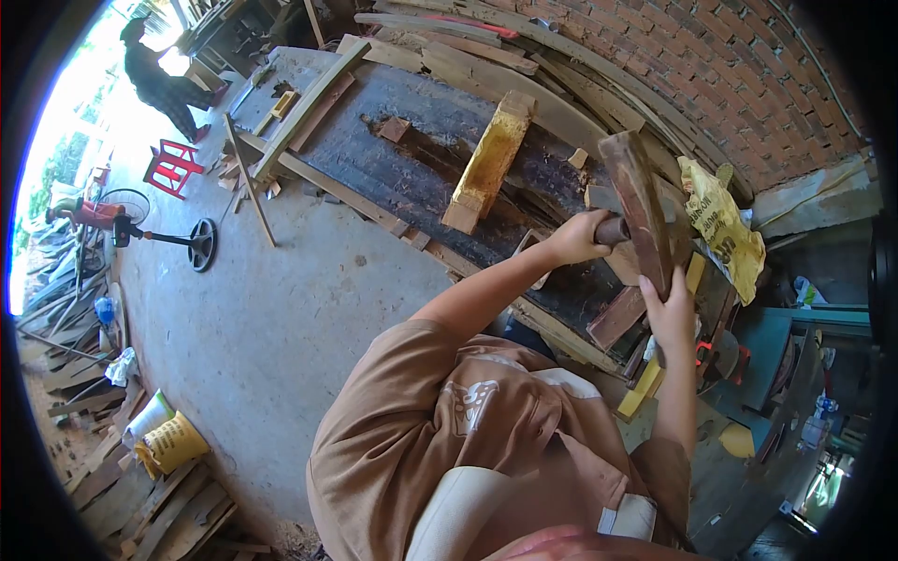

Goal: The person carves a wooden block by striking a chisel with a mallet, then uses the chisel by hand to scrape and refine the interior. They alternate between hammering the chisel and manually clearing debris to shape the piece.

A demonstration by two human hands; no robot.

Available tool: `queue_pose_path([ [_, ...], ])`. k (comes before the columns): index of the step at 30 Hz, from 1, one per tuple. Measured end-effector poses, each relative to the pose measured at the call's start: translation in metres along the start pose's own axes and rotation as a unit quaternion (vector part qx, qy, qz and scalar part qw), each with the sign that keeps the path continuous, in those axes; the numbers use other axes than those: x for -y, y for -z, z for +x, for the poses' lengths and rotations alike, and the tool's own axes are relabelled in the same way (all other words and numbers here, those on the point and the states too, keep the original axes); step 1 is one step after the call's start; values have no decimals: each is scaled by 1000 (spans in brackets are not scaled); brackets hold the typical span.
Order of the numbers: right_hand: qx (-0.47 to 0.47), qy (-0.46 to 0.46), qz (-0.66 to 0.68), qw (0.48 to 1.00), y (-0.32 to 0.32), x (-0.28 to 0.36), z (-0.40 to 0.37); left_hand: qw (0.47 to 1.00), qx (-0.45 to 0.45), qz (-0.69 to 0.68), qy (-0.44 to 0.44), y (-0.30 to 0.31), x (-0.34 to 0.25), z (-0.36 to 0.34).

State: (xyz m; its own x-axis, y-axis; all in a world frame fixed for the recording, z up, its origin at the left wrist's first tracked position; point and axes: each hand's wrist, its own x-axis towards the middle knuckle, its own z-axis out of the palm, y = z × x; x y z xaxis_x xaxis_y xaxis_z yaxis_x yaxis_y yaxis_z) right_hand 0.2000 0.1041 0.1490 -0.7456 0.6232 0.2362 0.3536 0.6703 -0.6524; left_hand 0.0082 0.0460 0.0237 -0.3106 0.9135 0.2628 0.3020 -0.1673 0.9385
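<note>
right hand (673, 313) on wooden piece (638, 201)

Probably woodworking workshop: stacked planks (486, 75) (brick wall (711, 65) behind).

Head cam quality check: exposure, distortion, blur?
Head view: heavy fisheye bending, black vignette at the edges; outdoor area top-left blown out, other person dark against it; workbench evenly shaded, no glare; left hand, right hand and dark wood piece sharp.
</note>
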Motion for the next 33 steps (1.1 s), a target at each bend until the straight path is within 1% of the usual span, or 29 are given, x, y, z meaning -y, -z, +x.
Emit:
queue_pose_path([
  [2,71,-112,-58,989,15,12,1,1000,-5,-1,7,3,1,-3],
  [3,22,-66,-35,997,14,6,0,1000,-8,-11,2,4,2,-3],
  [4,22,-65,-35,997,15,4,-1,1000,-13,-23,-3,4,3,-3],
  [6,-67,-121,113,984,17,5,-3,1000,-10,-23,8,5,4,-3],
  [7,-92,-102,195,971,13,0,-4,1000,-4,-21,19,5,4,-3],
  [8,-92,-103,196,971,6,-2,-4,1000,-3,-20,20,4,3,-4],
  [10,-138,-33,282,949,-9,-7,-3,1000,-9,-23,8,2,0,-2],
  [11,-102,-40,267,957,-16,-19,-8,1000,-8,-22,7,1,-1,-2],
  [12,-48,-98,181,977,-16,-15,-8,1000,-12,-19,-6,-1,0,-2],
  [13,10,-94,61,994,-11,-4,-4,1000,-16,-16,-18,-1,0,-2],
  [14,67,-89,-59,992,-1,9,-1,1000,-17,-16,-18,0,0,-3],
  [16,49,-106,-125,985,16,21,4,1000,-12,-22,6,5,-2,-3],
  [17,33,-85,-74,993,17,12,3,1000,-11,-22,4,6,-2,-3],
  [18,33,-85,-76,993,17,7,3,1000,-11,-18,4,6,-1,-4],
  [20,-73,-72,54,993,17,2,0,1000,-14,-17,5,3,0,-3],
  [21,-68,-113,115,985,20,13,0,1000,-12,-25,12,3,-1,-3],
  [22,-67,-114,116,984,17,9,-1,999,-9,-31,19,2,-2,-3],
  [24,-96,-80,239,963,-1,-6,-5,1000,-2,-23,18,1,-2,-2],
  [26,-74,-24,65,995,-14,-19,-7,1000,2,-14,16,-1,-2,0],
  [27,-4,-61,-26,998,-9,0,-4,1000,-3,-10,11,-1,-2,0],
  [28,66,-98,-117,986,0,19,-2,1000,-7,-5,7,-2,0,-1],
  [29,70,-101,-73,990,5,20,0,1000,-11,-4,-12,-3,2,0],
  [30,73,-104,-29,991,9,17,1,1000,-11,-1,-11,-3,1,-1],
  [31,59,-122,-37,990,8,9,0,1000,-3,-1,-3,-3,0,-1],
  [32,59,-120,-36,990,6,0,0,1000,5,-1,4,-3,-1,-1],
  [33,25,-118,-22,992,5,-9,0,1000,6,-6,7,-3,-1,-1],
])
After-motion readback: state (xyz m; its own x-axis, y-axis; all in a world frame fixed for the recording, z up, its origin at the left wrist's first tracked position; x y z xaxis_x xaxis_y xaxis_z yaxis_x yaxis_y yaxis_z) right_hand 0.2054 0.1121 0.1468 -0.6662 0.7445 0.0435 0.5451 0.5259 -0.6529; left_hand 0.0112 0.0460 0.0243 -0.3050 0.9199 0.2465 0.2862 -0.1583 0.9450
